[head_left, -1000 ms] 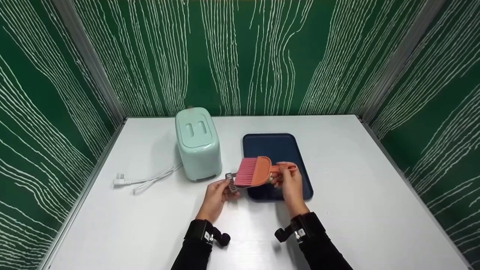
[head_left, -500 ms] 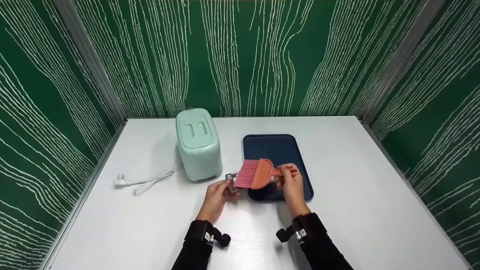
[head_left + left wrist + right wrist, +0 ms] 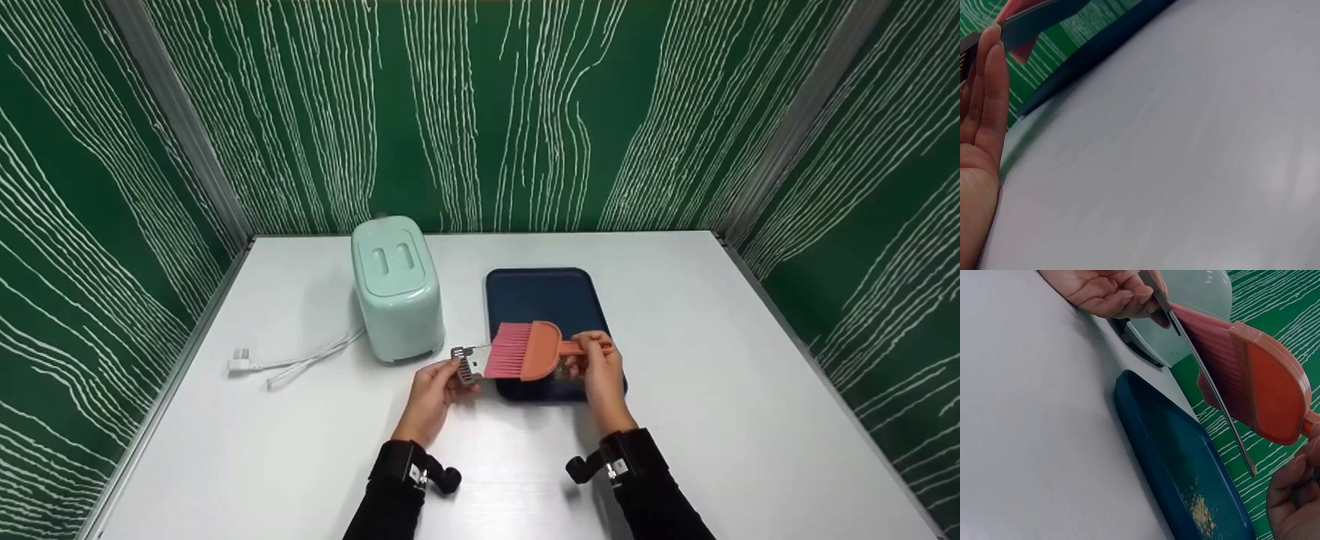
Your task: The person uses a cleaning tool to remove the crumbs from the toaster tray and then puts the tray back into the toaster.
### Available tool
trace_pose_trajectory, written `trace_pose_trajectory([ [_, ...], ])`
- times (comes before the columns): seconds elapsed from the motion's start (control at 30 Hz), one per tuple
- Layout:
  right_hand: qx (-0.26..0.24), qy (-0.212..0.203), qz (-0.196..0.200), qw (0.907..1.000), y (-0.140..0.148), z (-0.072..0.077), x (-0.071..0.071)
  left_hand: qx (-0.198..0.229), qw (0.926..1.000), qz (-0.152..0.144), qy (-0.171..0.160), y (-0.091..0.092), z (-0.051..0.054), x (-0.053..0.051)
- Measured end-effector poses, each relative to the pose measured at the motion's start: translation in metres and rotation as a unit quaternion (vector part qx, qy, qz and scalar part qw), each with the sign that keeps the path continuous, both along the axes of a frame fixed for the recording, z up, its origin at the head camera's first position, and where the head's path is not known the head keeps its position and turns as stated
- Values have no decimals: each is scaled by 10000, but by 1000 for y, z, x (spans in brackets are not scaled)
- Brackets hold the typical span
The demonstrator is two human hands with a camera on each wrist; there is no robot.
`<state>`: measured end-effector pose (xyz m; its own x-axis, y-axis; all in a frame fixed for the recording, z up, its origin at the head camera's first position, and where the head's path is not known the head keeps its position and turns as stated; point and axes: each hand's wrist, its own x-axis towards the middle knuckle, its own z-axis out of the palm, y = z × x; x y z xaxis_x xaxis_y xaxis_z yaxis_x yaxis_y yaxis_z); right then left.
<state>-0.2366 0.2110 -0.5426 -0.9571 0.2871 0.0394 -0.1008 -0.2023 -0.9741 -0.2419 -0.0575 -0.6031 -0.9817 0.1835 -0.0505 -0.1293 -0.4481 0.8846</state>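
Note:
My left hand [image 3: 431, 399] pinches the grey slotted end of a metal crumb tray [image 3: 463, 366], held over the left edge of a navy serving tray [image 3: 541, 294]. In my right hand [image 3: 602, 379] is the handle of an orange brush [image 3: 541, 351], whose pink bristles lie over the crumb tray's plate. Seen from the right wrist, the crumb tray [image 3: 1203, 370] appears as a thin tilted edge with the bristles along it. Yellowish crumbs [image 3: 1202, 516] lie in the serving tray below. The brush covers much of the plate in the head view.
A mint-green toaster [image 3: 399, 300] with two lid recesses stands left of the serving tray. Its white cord [image 3: 315, 356] and plug [image 3: 241, 362] lie on the white table [image 3: 712, 360]. Green panels [image 3: 525, 112] with white lines enclose the back and sides.
My right hand and the brush have moved right along the crumb tray, after a slight dip, exposing more of its plate by the slotted end. The left hand has stayed in place.

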Motion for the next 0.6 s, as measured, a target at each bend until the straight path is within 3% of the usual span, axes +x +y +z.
trace_pose_trajectory([
  [0.6, -270, -135, -159, 9994, 21, -4, 0, 201, 9997, 16, 112, 2, 1, 0],
])
